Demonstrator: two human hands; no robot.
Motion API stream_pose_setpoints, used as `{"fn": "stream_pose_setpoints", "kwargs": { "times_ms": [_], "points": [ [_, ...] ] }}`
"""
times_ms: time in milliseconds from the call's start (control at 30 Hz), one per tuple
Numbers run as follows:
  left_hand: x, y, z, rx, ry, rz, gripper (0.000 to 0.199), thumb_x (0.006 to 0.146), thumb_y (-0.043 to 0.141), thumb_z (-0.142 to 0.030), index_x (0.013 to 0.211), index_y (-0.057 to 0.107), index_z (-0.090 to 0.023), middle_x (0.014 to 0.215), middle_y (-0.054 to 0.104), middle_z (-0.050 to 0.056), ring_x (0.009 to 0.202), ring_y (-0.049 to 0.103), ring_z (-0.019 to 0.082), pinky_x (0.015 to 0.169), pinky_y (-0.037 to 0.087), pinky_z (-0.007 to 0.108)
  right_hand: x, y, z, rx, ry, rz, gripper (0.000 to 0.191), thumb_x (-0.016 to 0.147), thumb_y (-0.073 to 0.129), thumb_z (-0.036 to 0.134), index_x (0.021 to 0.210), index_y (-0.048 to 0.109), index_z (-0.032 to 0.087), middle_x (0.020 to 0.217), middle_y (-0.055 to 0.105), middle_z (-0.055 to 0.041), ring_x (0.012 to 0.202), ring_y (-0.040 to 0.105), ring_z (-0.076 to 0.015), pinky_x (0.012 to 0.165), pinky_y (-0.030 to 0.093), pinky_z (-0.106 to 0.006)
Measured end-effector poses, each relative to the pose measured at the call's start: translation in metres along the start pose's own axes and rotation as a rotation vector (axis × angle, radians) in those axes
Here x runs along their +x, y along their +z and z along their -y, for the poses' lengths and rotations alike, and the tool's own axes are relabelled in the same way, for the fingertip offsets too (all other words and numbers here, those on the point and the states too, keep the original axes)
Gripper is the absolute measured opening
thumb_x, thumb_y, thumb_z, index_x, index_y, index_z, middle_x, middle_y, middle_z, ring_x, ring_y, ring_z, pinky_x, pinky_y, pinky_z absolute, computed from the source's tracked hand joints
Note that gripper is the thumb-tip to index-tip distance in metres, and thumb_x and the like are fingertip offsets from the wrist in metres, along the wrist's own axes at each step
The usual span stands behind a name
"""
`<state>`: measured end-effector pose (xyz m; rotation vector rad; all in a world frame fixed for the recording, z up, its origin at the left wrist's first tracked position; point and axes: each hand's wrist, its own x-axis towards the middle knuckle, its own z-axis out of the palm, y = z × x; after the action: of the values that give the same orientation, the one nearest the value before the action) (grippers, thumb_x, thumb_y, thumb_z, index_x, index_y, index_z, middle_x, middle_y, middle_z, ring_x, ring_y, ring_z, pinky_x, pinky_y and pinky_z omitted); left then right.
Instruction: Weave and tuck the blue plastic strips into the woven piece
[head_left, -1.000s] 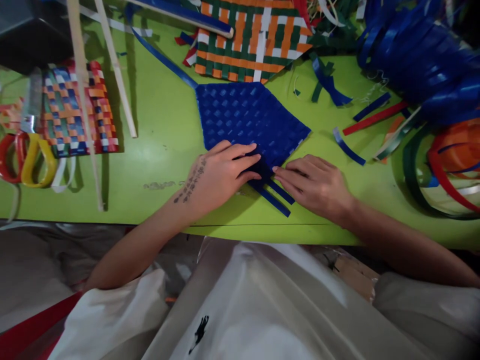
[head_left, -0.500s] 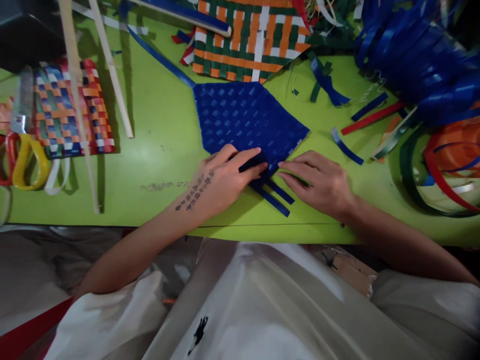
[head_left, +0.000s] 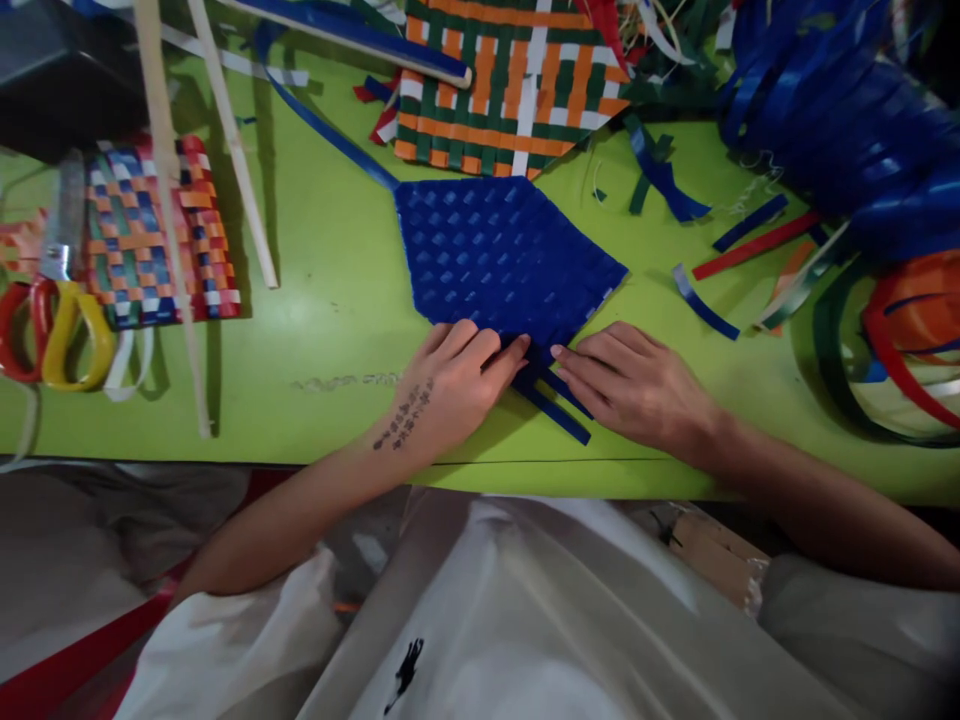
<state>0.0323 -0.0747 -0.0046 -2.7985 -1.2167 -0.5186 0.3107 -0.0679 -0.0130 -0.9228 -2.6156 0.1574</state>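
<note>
A blue woven piece (head_left: 502, 255) with a pointed right corner lies on the green table (head_left: 330, 330). One long blue strip (head_left: 330, 130) runs from its upper left corner, and short blue strip ends (head_left: 559, 415) stick out below. My left hand (head_left: 457, 385) has its fingers bent on the lower edge of the weave, thumb and forefinger closed at that edge. Just right of it, my right hand (head_left: 637, 385) pinches the weave's lower edge near the strip ends; its fingertips partly hide the grip.
Scissors (head_left: 64, 260), a multicoloured woven piece (head_left: 135, 240) and wooden sticks (head_left: 236, 150) lie left. An orange and green weave (head_left: 502, 90) is behind. Blue strip bundles (head_left: 840, 120) and loose scraps (head_left: 757, 245) lie right.
The whole view has shifted slightly. My left hand's fingers have drawn in and bent more at the lower edge. My right hand has come a little closer to the strip ends.
</note>
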Motion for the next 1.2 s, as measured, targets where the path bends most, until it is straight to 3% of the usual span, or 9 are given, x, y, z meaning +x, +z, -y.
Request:
{"fn": "stream_pose_setpoints", "kwargs": {
  "times_ms": [133,400,500,600,700,867,1000,1067,1200],
  "points": [
    [0.003,0.0,-0.001,-0.064,-0.029,0.056,0.036,0.122,0.058,-0.037,0.137,0.082,-0.014,0.09,0.078,0.007,0.089,0.073,0.025,0.076,0.051,0.042,0.0,0.001,-0.002,0.026,-0.008,0.023,0.027,0.116,0.063,0.021,0.134,0.082,0.017,0.101,0.083,-0.0093,0.093,0.073,-0.0279,0.083,0.061,-0.047],
    [0.009,0.001,0.005,-0.108,-0.01,0.141,0.046,0.123,0.052,-0.046,0.143,0.08,-0.016,0.093,0.079,0.008,0.09,0.075,0.025,0.076,0.048,0.041,0.011,-0.001,0.0,0.12,0.081,0.058,0.026,0.117,0.061,0.022,0.104,0.083,0.02,0.088,0.078,-0.0068,0.088,0.072,-0.0254,0.082,0.056,-0.043],
    [0.011,0.002,0.005,-0.09,0.039,0.125,0.047,0.122,0.055,-0.047,0.139,0.081,-0.011,0.094,0.08,0.009,0.09,0.076,0.026,0.077,0.051,0.041,0.01,0.0,0.0,0.101,0.071,0.035,0.027,0.118,0.06,0.023,0.106,0.084,0.019,0.089,0.078,-0.0072,0.088,0.071,-0.0253,0.082,0.056,-0.043],
    [0.009,0.007,0.002,-0.057,0.067,0.102,0.048,0.119,0.062,-0.046,0.139,0.08,-0.006,0.095,0.08,0.011,0.092,0.077,0.028,0.081,0.055,0.042,0.008,-0.002,-0.004,0.219,0.138,-0.079,0.025,0.118,0.061,0.028,0.114,0.084,0.021,0.096,0.08,-0.0075,0.09,0.073,-0.0237,0.083,0.06,-0.04],
    [0.007,0.013,-0.003,-0.047,0.03,0.102,0.046,0.119,0.062,-0.044,0.141,0.079,-0.007,0.097,0.081,0.013,0.095,0.078,0.03,0.085,0.059,0.042,0.008,-0.005,-0.011,0.266,0.369,-0.271,0.022,0.116,0.063,0.032,0.109,0.082,0.024,0.095,0.079,-0.0075,0.086,0.073,-0.0239,0.082,0.061,-0.04],
    [0.004,0.022,-0.008,-0.039,-0.002,0.058,0.047,0.12,0.058,-0.044,0.142,0.078,-0.008,0.099,0.081,0.015,0.095,0.077,0.031,0.087,0.061,0.043,0.012,0.004,-0.022,0.053,0.541,-0.17,0.043,0.113,0.067,0.048,0.141,0.076,0.017,0.127,0.074,-0.0228,0.122,0.072,-0.0432,0.108,0.06,-0.067],
    [0.003,0.025,-0.014,-0.059,-0.037,0.044,0.055,0.121,0.053,-0.048,0.148,0.075,-0.005,0.101,0.08,0.018,0.096,0.077,0.032,0.089,0.062,0.044,0.019,0.018,-0.039,0.065,0.562,-0.139,0.06,0.106,0.077,0.051,0.157,0.068,0.022,0.147,0.07,-0.0238,0.141,0.064,-0.0497,0.12,0.051,-0.081],
    [0.004,0.027,-0.02,-0.067,-0.051,0.051,0.058,0.12,0.056,-0.049,0.149,0.074,-0.003,0.101,0.08,0.019,0.096,0.077,0.033,0.088,0.063,0.044,0.024,0.024,-0.054,0.166,0.582,-0.157,0.075,0.101,0.084,0.046,0.168,0.058,0.022,0.148,0.071,-0.0233,0.142,0.064,-0.0478,0.121,0.052,-0.079],
    [0.007,0.028,-0.029,-0.065,-0.116,0.068,0.059,0.117,0.063,-0.05,0.148,0.073,-0.001,0.105,0.081,0.02,0.098,0.08,0.033,0.09,0.065,0.043,0.034,0.033,-0.08,0.65,0.712,-0.232,0.089,0.095,0.087,0.035,0.175,0.048,0.028,0.144,0.072,-0.0172,0.12,0.077,-0.0328,0.097,0.073,-0.053]
  ]
}}
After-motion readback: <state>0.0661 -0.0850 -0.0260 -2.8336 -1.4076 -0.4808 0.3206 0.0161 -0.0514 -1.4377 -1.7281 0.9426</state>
